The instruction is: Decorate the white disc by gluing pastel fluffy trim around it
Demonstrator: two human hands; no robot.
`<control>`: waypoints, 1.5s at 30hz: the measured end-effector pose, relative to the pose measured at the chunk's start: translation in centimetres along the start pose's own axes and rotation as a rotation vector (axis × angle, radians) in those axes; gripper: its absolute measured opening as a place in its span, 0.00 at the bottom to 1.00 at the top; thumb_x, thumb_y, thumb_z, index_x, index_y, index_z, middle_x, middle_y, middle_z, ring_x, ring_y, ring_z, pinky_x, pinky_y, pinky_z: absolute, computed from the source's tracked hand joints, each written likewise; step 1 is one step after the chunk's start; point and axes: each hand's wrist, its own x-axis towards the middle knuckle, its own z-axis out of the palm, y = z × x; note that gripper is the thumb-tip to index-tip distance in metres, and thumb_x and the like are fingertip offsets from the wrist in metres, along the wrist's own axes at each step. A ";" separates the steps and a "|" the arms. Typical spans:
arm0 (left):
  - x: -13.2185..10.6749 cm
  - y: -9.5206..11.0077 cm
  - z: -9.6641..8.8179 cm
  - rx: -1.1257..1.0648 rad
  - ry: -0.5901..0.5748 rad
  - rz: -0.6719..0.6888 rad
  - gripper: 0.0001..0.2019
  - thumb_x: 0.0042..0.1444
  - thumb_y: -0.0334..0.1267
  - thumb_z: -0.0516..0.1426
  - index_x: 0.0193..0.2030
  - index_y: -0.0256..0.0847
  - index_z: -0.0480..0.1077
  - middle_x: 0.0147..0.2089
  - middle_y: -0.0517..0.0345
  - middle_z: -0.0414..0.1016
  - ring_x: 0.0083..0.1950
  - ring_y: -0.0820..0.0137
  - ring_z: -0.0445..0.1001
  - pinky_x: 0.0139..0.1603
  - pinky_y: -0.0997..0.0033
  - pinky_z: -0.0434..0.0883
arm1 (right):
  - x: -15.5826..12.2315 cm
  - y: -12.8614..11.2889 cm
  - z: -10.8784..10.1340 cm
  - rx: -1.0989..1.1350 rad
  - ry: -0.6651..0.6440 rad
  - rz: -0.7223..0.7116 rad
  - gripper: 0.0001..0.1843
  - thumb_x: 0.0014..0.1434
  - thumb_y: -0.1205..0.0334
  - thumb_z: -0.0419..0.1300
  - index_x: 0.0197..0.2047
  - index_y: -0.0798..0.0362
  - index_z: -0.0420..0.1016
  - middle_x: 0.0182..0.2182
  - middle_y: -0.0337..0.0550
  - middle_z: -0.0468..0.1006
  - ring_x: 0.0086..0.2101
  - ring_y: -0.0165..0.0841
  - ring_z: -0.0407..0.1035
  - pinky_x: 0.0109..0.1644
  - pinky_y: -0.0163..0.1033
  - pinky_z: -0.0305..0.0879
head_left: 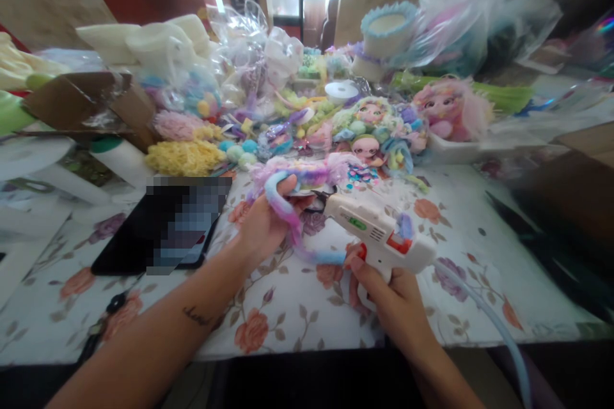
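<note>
My left hand (266, 223) is closed around a fuzzy pastel strip (292, 220) in blue, pink and purple, which curves down to the right. Its far end passes close to my right hand (378, 281). That hand grips the handle of a white hot glue gun (378, 230) with a red trigger, and its dark nozzle points left, close to my left fingers. Whether the nozzle touches the strip I cannot tell. Just behind my left fingers lies a fluffy pink and purple piece (311, 172). A pale cord (494, 313) runs from the gun toward the lower right.
A dark tablet (163, 227) with a blurred screen lies at left. Behind are yellow yarn (185, 156), pompoms (240, 154), sequins (362, 174), doll faces (367, 152) and a pink-haired doll (444, 112). A white thread cone (122, 163) stands at left. Scissors (513, 223) appear to lie at right.
</note>
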 end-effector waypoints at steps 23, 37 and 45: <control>-0.1 0.1 0.2 -0.028 0.033 0.012 0.06 0.51 0.31 0.65 0.38 0.39 0.76 0.40 0.56 0.83 0.42 0.64 0.81 0.49 0.64 0.77 | 0.1 -0.3 0.2 -0.006 0.076 -0.005 0.16 0.60 0.49 0.60 0.28 0.52 0.71 0.14 0.35 0.69 0.18 0.28 0.62 0.22 0.32 0.60; -0.1 0.2 0.3 -0.029 0.021 0.003 0.07 0.51 0.31 0.65 0.39 0.40 0.77 0.42 0.55 0.83 0.44 0.63 0.81 0.47 0.65 0.79 | 0.1 -0.6 0.3 -0.015 0.111 -0.005 0.15 0.59 0.49 0.60 0.28 0.52 0.71 0.14 0.35 0.69 0.18 0.28 0.61 0.22 0.33 0.60; -0.1 0.3 0.5 -0.044 0.033 0.019 0.08 0.51 0.31 0.65 0.39 0.41 0.76 0.41 0.57 0.84 0.44 0.62 0.82 0.48 0.65 0.79 | 0.2 -0.6 0.2 0.002 0.125 0.062 0.15 0.58 0.50 0.61 0.36 0.55 0.78 0.13 0.34 0.69 0.16 0.27 0.59 0.20 0.32 0.57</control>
